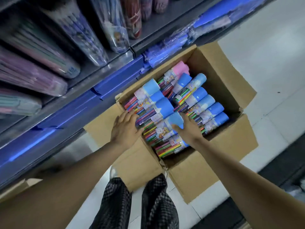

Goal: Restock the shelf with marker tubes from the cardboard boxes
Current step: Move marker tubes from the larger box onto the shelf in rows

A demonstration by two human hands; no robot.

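The cardboard box (227,76) stands open on the floor (272,38), just below the shelf (115,76), and is packed with marker tubes (194,100) lying on their sides in two rows. Both hands reach into the near row. The left hand (125,128) lies with straight fingers against the clear ends of the tubes; its grip is apart. The right hand (186,128) rests on the blue cap end of one tube (165,123); its grip appears apart, though the fingertips are partly hidden.

Procedure for the step in hand, judged from this view:
1. Press the two hands inward on opposite ends of the same tubes
2. Lift several together, kept level
3. Clear the box flaps (247,139) before turning toward the shelf

Caution: loose tubes are round and likely to roll
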